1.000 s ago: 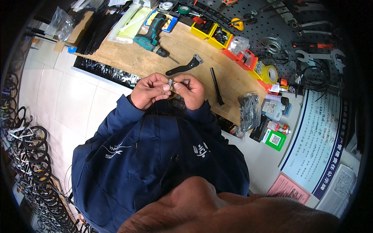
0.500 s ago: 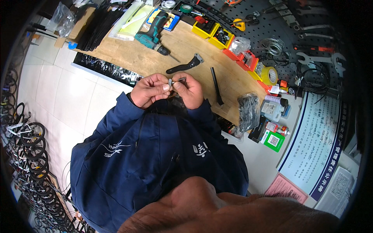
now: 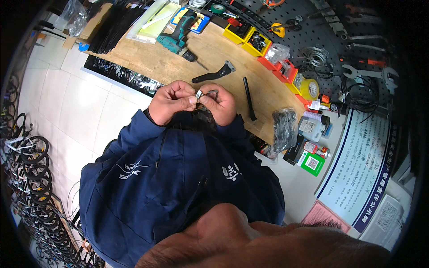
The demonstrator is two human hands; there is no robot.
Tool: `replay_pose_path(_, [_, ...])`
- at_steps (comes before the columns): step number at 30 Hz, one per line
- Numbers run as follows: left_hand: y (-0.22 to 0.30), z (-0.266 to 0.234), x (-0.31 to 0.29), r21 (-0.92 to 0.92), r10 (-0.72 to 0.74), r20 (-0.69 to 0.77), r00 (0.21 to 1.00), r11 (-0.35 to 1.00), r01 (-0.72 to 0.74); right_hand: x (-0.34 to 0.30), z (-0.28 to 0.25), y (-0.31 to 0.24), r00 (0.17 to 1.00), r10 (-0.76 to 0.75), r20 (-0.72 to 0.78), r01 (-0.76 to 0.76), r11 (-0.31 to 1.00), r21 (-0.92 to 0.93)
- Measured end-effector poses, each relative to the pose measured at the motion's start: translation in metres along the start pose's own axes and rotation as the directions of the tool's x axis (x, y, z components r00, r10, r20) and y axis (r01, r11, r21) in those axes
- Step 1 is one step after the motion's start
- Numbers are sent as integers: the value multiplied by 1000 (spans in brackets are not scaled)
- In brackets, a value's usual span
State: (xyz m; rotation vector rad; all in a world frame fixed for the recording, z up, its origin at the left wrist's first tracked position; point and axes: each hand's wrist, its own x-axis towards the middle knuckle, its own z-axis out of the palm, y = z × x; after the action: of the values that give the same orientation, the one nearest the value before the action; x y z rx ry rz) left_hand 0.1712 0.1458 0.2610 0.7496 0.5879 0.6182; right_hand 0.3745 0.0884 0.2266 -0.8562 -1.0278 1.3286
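Observation:
My left hand [image 3: 171,102] pinches a small silver metal piece [image 3: 199,94] between thumb and fingers, in front of my chest. Against it, my right hand [image 3: 220,105] grips a thin bent metal rod [image 3: 215,92] that looks like a hex key; its lower part is hidden by the fingers. Both hands meet over the bench's near edge. Just beyond them lies a black arm-shaped part [image 3: 214,74] with a metal clamp end. To the right of my right hand, a straight black bar [image 3: 249,98] rests on the wood.
A teal cordless drill [image 3: 172,43] lies farther back on the wooden bench [image 3: 134,56]. Yellow and red bins [image 3: 257,42] line the back edge below a tool pegboard. A plastic-wrapped black item [image 3: 284,129] and bottles stand right. Bicycles [image 3: 35,178] line the floor at left.
My hands have shifted slightly right in the picture. More of the silver piece and the bent rod shows between the fingers. Both stay gripped.

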Motion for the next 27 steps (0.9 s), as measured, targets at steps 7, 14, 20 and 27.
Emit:
replay_pose_path(7, [14,15,-10,136,130,-50,990,983,-122,2,19,-28,963,-245,-112,142,813,-565])
replay_pose_path(14, [14,18,-16,228,225,-102,969,953,-197,8,33,-50,927,-373,21,266,618,-740])
replay_pose_path(20, [13,10,-15,175,210,-134,968,967,-186,10,37,-49,928,-370,50,263,553,-790])
replay_pose_path(27, [11,8,-16,206,255,-132,958,952,-226,15,42,-43,917,-398,14,266,585,-766])
